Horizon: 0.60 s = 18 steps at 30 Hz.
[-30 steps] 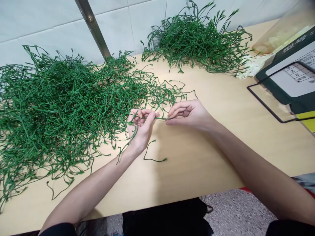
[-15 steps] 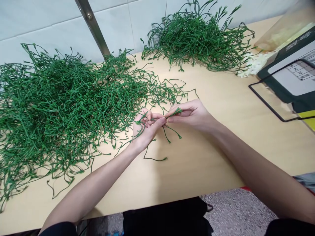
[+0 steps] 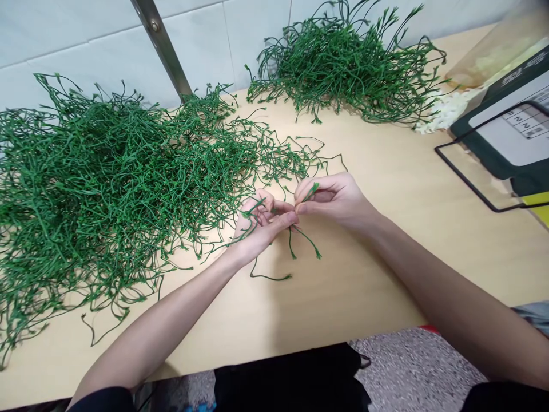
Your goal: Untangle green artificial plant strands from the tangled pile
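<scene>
Thin green artificial stems [image 3: 305,236] with small forked tips are pinched in my left hand [image 3: 266,220], and some of their ends hang below its fingers. My right hand [image 3: 332,194] meets it fingertip to fingertip, closed on a green stem whose tip [image 3: 315,187] sticks up above the thumb. The exact join between the fingertips is hidden. A large tangled heap of the same stems [image 3: 128,171] spreads on the table to the left and behind my left hand. One loose bent stem [image 3: 270,277] lies just below the hands.
A second pile of green stems [image 3: 343,68] sits at the back against the tiled wall [image 3: 257,46]. At right are a dark box with a white label [image 3: 506,131], a black wire frame [image 3: 467,180] and small white pieces [image 3: 437,114]. A metal post [image 3: 160,48] stands behind.
Both hands stay together while the fingertips shift slightly right. The stem in my right hand shows less of its tip, and the hanging ends have swung a little lower.
</scene>
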Motion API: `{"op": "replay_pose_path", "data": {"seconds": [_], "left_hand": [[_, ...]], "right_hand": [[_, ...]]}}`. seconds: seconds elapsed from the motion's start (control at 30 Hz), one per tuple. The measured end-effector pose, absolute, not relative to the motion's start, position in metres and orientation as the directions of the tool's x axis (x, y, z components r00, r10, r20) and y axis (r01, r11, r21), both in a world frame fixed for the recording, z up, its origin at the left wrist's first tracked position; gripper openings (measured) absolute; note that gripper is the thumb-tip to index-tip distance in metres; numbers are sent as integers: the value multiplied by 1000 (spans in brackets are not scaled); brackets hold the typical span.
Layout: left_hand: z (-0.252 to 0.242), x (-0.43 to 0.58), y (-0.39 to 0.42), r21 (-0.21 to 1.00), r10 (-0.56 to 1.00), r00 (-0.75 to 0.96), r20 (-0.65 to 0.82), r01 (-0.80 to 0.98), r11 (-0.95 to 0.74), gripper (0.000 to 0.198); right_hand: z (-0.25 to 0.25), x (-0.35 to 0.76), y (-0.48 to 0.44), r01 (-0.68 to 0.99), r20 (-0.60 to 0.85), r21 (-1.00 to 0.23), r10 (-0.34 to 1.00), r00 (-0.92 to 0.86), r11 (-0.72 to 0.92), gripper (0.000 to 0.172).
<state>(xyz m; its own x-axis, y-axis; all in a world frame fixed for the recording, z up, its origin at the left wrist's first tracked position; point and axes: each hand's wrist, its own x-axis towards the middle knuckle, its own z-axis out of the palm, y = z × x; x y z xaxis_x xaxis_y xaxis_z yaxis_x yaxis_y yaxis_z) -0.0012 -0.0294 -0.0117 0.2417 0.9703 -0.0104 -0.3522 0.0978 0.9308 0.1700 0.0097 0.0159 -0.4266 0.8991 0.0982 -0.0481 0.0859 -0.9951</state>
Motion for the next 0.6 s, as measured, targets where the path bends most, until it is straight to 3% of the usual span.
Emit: {"op": "replay_pose_path", "data": {"seconds": [0.23, 0.6], "left_hand": [[-8, 3, -35, 937, 980, 196, 27, -348, 44, 45], [-7, 4, -35, 945, 991, 132, -31, -319, 72, 46]], "right_hand": [[9, 165, 9, -47, 92, -996, 922, -376, 81, 33], [-4, 161, 6, -62, 163, -987, 948, -275, 151, 39]]}}
